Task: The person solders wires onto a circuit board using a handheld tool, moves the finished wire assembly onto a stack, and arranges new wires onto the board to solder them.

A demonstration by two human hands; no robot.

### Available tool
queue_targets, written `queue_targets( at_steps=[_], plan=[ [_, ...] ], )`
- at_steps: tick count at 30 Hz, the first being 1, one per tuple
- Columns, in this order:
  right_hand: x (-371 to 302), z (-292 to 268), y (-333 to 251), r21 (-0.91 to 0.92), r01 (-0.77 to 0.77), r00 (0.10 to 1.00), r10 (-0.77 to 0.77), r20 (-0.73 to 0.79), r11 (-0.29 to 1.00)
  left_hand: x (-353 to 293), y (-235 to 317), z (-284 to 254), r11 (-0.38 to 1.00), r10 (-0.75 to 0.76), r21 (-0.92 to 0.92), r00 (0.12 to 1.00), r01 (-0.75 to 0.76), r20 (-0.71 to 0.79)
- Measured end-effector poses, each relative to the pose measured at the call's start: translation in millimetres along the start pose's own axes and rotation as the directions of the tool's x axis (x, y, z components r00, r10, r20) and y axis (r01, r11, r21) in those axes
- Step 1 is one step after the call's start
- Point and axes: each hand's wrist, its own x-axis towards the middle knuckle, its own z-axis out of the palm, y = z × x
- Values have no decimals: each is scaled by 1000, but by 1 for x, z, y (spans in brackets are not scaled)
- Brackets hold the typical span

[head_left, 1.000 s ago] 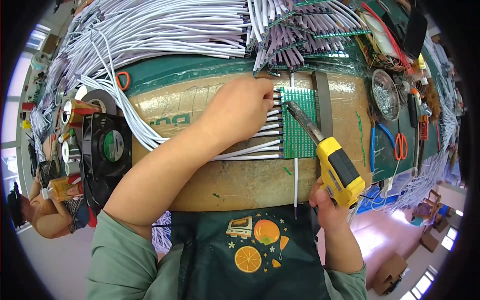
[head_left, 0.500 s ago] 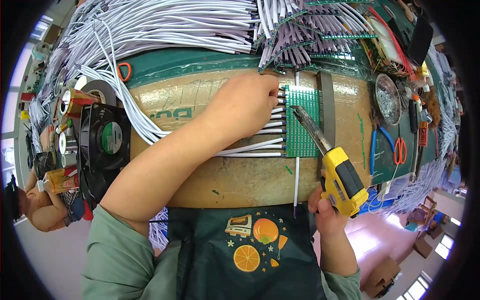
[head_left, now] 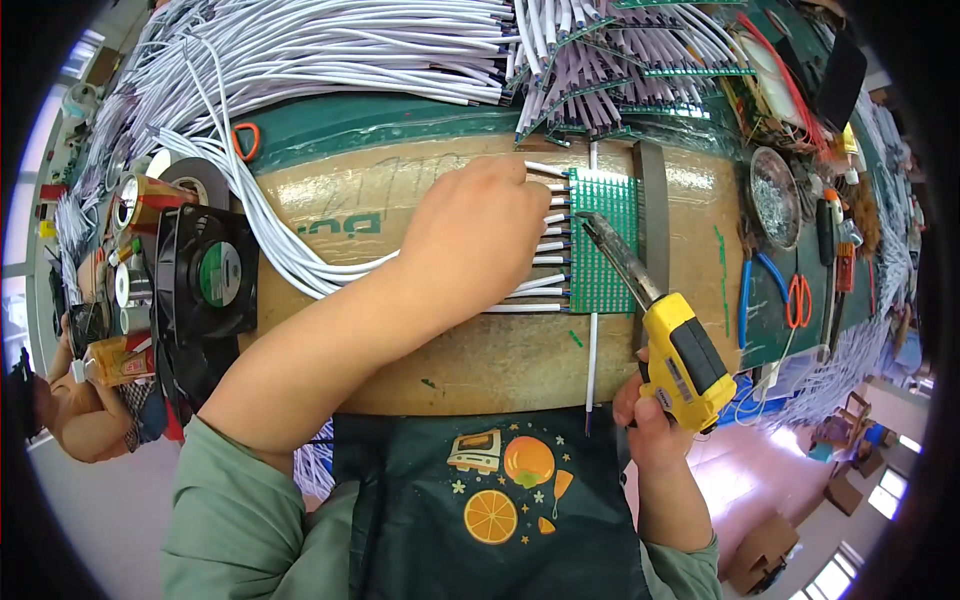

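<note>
A green circuit board lies on the brown work surface, with a row of white cables running to its left edge. My left hand is closed over these cables, its fingers curled near the upper ones; its fingertips are mostly hidden. In my right hand is a yellow and black soldering gun, tilted up and left. Its metal tip is over the board's upper left part, close to the cable ends; whether it touches I cannot tell. A dark bar stands along the board's right side.
Bundled white cables and stacked green boards fill the far side. At left stand a black fan and a tape roll. On the right are a metal bowl, blue-handled pliers and orange-handled scissors.
My left hand has shifted down and slightly left, uncovering the topmost cables at the board. The soldering gun has stayed nearly still.
</note>
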Motion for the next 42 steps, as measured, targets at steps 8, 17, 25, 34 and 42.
queue_targets(
  at_steps=[8,17,25,34,42],
  plan=[
    [-1,-3,1,22,-20,999,19,32,1000,9,-9,3,991,-103,-67,980,116,172],
    [-2,-6,2,-35,-35,999,36,37,999,16,-10,-2,986,-128,-77,961,151,246],
    [-1,-4,2,-65,0,1000,1,19,998,16,-10,-2,982,-151,-79,964,172,221],
    [-1,-2,8,-79,53,998,-55,-18,995,15,-11,-2,978,-157,-106,966,181,208],
    [0,-2,2,-24,19,999,-18,28,1000,15,-11,1,977,-157,-115,972,178,173]
  ],
)
